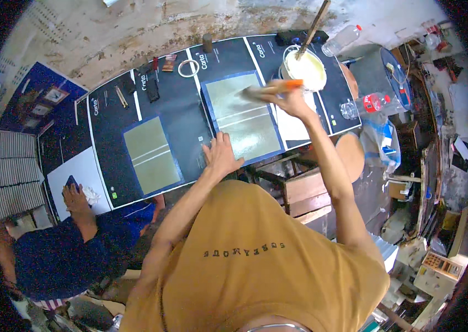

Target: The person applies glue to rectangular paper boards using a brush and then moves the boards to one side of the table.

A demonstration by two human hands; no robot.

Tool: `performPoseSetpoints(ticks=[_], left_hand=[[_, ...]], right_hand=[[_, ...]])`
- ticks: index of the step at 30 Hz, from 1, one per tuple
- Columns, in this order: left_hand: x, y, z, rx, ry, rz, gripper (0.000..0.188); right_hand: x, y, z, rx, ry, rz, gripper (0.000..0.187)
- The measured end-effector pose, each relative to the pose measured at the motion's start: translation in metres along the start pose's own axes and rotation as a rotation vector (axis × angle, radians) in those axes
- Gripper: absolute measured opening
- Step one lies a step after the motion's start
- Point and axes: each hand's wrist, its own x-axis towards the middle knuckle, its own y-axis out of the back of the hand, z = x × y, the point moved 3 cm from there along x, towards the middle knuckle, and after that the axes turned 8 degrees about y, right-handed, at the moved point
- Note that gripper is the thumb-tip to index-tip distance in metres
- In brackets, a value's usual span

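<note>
My right hand (285,99) is closed around a flat paintbrush (290,83) with an orange handle. Its blurred bristle end is over the upper part of a grey-green, shiny sheet (245,135) with a blue border and white stripes across it. My left hand (223,157) lies with fingers spread at the near left edge of that sheet, holding nothing. To the right stands a white bucket (308,72) of pale cream liquid, with a wooden stick (315,25) leaning up out of it. A second, smaller blue-bordered sheet (152,157) lies to the left.
The black-covered table (184,144) holds a tape roll (188,68) and a dark brush-like block (152,91). Clear bottles (341,40) stand right of the bucket. At left, another person's hand (77,202) rests on a white sheet (73,171). A wooden stool (307,195) stands below the table edge.
</note>
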Motion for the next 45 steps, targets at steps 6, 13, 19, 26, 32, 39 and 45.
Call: performPoseSetpoints(ticks=[6,13,19,26,32,39,45], left_hand=[[0.003,0.008,0.001,0.051,-0.001,-0.014,0.090],[-0.001,0.009,0.000,0.022,0.011,-0.035,0.091],[0.003,0.002,-0.003,0.024,0.034,-0.021,0.091],[0.002,0.007,0.002,0.059,0.020,-0.038,0.093],[0.001,0.006,0.000,0.031,0.017,-0.030,0.091],[0.000,0.007,0.001,0.036,0.014,-0.007,0.090],[0.001,0.007,0.005,0.035,-0.008,-0.031,0.089]], right_hand=[[0.068,-0.081,-0.039,-0.093,0.203,-0.422,0.025],[0.052,-0.008,-0.009,-0.378,0.038,-0.652,0.035],[0.068,0.014,-0.057,-0.332,0.089,-0.621,0.040],[0.065,-0.088,-0.057,-0.129,0.202,-0.590,0.034],[0.050,-0.026,-0.020,-0.428,0.086,-0.758,0.052],[0.054,0.024,-0.021,-0.633,-0.010,-0.727,0.047],[0.063,-0.066,-0.044,0.017,0.318,-0.231,0.040]])
